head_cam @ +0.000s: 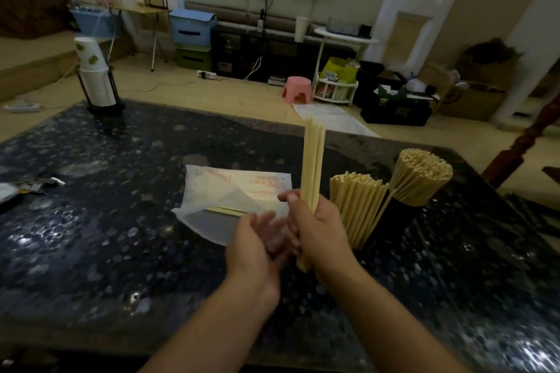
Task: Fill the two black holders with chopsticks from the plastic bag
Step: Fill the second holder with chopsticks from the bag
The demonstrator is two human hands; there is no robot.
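My right hand [318, 230] grips an upright bundle of pale wooden chopsticks [313, 160] above the dark table, just left of the holders. My left hand [257, 239] is beside it, blurred, palm turned toward the bundle's lower end, fingers loose and holding nothing. The near black holder [377, 227] is packed with chopsticks [354, 206]; one stick leans out to the right. The far black holder [403, 206] behind it also carries a dense sheaf of chopsticks [421, 175]. The white plastic bag [236, 194] lies flat on the table left of my hands, with a few chopsticks [225, 210] inside.
The dark speckled table [121, 221] holds a rack of stacked paper cups [95, 79] at the back left and a crumpled wrapper [27, 186] at the left edge. A dark wooden chair post [521, 145] stands at the right. Stools, crates and boxes fill the floor behind.
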